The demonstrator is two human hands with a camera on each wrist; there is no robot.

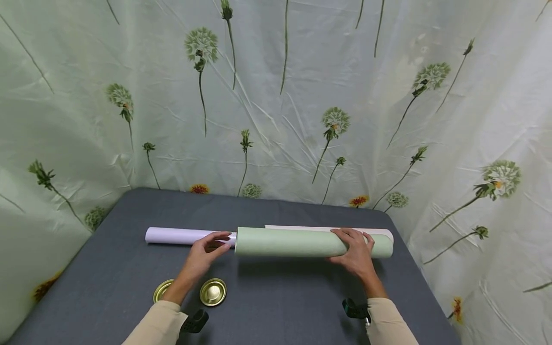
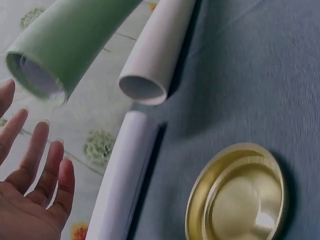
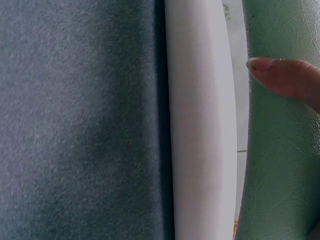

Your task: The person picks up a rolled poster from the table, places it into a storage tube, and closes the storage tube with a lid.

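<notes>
My right hand grips a pale green tube near its right part, holding it above the table. The thumb lies along the green surface in the right wrist view. In the left wrist view, the tube's open end shows something white inside. Beside that end is my left hand, fingers spread and apart, holding nothing. A pale lilac roll lies on the table behind the left hand. Farther right, a pinkish-white tube with a hollow end rests on the table, partly hidden behind the green one in the head view.
Two round gold lids lie at the front left: one lid in plain sight, the other lid partly covered by the left forearm. The table has a dark grey-blue cloth. A flower-printed curtain hangs behind it.
</notes>
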